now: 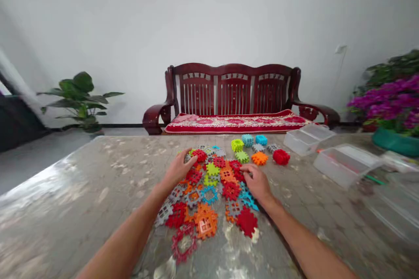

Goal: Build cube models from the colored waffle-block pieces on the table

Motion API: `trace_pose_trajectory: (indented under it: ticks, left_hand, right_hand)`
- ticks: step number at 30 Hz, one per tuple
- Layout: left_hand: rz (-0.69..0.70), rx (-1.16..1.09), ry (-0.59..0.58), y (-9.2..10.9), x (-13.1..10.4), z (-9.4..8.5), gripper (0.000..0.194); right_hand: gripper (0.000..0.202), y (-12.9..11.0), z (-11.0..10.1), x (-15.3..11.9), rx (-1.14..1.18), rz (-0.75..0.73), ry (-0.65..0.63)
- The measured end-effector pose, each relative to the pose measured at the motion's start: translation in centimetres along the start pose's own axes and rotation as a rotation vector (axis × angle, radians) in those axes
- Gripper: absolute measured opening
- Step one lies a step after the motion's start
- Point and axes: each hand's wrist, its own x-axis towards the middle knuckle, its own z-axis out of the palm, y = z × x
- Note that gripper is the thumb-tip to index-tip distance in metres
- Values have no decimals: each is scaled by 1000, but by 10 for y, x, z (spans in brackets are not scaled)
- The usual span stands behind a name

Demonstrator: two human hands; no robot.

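Left hand (183, 165) rests left on the toothed pieces (212, 169), right hand (257, 181) on their right. I cannot tell either grip's state.

My table (108, 183): interlocking tiles (205, 222), centre; tile stacks (259, 158), right of these, toward far edge; boxes (347, 163), farther right. Bench (234, 69) beyond far edge.

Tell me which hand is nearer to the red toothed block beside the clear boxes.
Right. The right hand is at the right edge of the jumbled pieces, left of the red toothed block; the left hand is farther off, at their left edge.
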Motion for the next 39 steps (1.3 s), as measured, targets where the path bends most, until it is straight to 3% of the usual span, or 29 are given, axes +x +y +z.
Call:
trace_pose_trajectory:
  ticks: [4,7,12,16,19,22,26,30,39]
  left_hand:
    - [-27,-25,22,-1,0,-5,58]
    - [-30,78,55,3,-6,-9,52]
    - [211,319,135,28,-33,-7,44]
    - [396,242,-53,62,-77,13,51]
    - [440,242,-219,84,-112,35,79]
    - [443,295,-310,94,-134,56,101]
    - [396,400,-312,94,-138,74,97]
    - [376,504,-271,95,-131,78,89]
    - [481,661,-218,98,-128,80,72]
  right_hand:
    - [26,0,-1,0,6,14,-11]
    - [26,0,-1,0,17,18,-3]
    - [26,-1,-2,1,19,44,-1]
    - [27,-8,-6,0,-60,85,-18]
    - [25,-17,-11,-1,-188,135,-44]
    - [25,-27,-16,-4,-316,148,-88]
    - [28,-37,-18,-8,-454,82,-171]
    - [29,-46,-15,-12,-511,59,-260]
    - [32,-50,-18,-9,-370,162,-333]
